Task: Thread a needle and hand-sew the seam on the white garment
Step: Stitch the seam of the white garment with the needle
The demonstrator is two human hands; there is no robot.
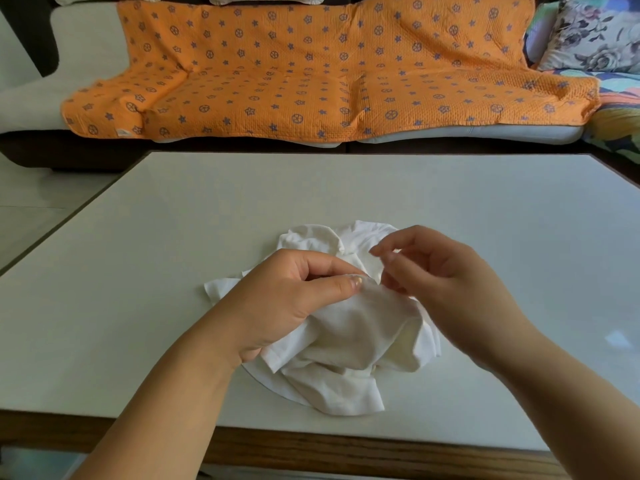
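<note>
The white garment (346, 344) lies crumpled near the middle of the near edge of the desk (138, 271). The fingers of the left hand (277, 303) pinch a raised fold of it. Those of the right hand (436, 268) curl just beside the fold, and whether they pinch anything cannot be told.

A: Light ok?
B: Yep. Soft daylight, even, fairly bright. Pale glare patch on the table (214, 237) by its right edge.
A: Shadows?
B: Faint, soft-edged, under the cloth (346, 337) & arms. Cloth's a bit washed out, folds low contrast.
A: Sharp?
B: Mostly, but the right hand (446, 275) has fingertips smeared w/ motion blur. Wide-angle bends the table's edges & the sofa (86, 46); pic corners go soft.
</note>
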